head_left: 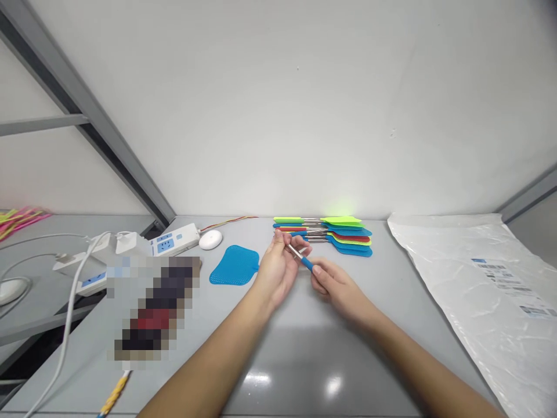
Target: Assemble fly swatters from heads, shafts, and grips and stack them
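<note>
My right hand is closed around the blue grip of a fly swatter handle, a short silver metal rod that slants up to the left. My left hand pinches the rod's upper end with its fingertips, palm turned partly up. A flat blue fly swatter head, full of small holes, lies on the table left of my left wrist. Its neck runs behind that wrist, so whether it joins the rod is hidden. Just behind my hands sits a stack of fly swatters in blue, yellow-green and red.
On the right, a large white plastic bag with printed labels covers the table. To the left are a power strip, a round white device, a pixelated object and a white cable. A wall stands behind.
</note>
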The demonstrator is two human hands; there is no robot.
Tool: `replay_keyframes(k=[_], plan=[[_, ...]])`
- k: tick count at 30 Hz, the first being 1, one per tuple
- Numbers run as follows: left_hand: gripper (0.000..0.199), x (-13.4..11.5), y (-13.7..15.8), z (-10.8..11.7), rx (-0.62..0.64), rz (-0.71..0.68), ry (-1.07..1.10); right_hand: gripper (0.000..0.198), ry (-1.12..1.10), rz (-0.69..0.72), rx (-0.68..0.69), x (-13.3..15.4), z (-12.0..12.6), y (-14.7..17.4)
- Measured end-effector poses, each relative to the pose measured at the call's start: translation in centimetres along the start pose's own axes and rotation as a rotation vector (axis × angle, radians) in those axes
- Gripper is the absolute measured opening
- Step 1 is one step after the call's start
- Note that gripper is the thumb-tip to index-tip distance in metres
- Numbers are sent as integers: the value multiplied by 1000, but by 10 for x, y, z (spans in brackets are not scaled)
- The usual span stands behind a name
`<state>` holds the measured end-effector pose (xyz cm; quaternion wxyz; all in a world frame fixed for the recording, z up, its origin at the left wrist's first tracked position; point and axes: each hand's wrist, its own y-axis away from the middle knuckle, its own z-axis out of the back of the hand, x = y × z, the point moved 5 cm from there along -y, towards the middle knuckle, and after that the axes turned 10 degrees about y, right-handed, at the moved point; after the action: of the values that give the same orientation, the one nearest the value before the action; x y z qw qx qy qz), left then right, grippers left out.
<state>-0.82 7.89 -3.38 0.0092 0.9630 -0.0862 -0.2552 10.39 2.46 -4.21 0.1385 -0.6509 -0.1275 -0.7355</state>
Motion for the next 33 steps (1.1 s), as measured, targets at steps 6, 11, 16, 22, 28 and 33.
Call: replay_keyframes(k=[6,11,16,22,28,33], plan=[[27,-12,-3,12,-72,-52,-85,29,-95,137,-97,16,20,8],[29,-17,-1,14,5,81,-359,26,-248,164,-353,10,50,9],[35,-2,25,2,301,598,-600,28,-259,113,-501,-1,59,7],[37,35,52,-5,420,813,-551,42,-127,46,-484,-2,49,6],[34,48,50,2,346,835,-422,45,-66,99,-460,2,54,3],[34,45,47,8,310,843,-422,46,-58,94,-482,-3,56,0]])
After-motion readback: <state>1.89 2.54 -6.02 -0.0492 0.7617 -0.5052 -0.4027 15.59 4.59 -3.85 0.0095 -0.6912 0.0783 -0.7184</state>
